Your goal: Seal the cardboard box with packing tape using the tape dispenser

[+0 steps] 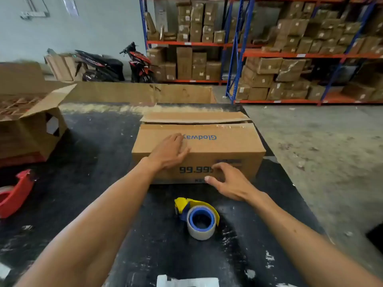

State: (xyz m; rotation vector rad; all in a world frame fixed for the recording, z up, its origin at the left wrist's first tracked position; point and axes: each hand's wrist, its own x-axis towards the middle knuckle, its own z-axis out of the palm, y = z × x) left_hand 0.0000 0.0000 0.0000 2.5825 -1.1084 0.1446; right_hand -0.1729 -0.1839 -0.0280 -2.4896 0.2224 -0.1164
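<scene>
A brown cardboard box (pixel 223 148) with blue "Glodway" print lies on a black mat (pixel 99 154). Its far flap stands slightly ajar, and shiny tape runs along the top seam. My left hand (pixel 171 152) rests flat on the box's top near edge, fingers spread. My right hand (pixel 230 181) touches the box's front face low down, fingers apart, holding nothing. A yellow-and-blue tape dispenser (pixel 198 216) with a roll of clear tape lies on the mat just in front of the box, between my forearms.
A red tape dispenser (pixel 15 193) lies at the left edge. An open carton (pixel 31 129) stands at the left. Flattened cardboard (pixel 141 93) lies behind the box. Shelving with boxes (pixel 290 50) and two motorbikes (pixel 116 65) stand farther back. White paper (pixel 186 281) lies near me.
</scene>
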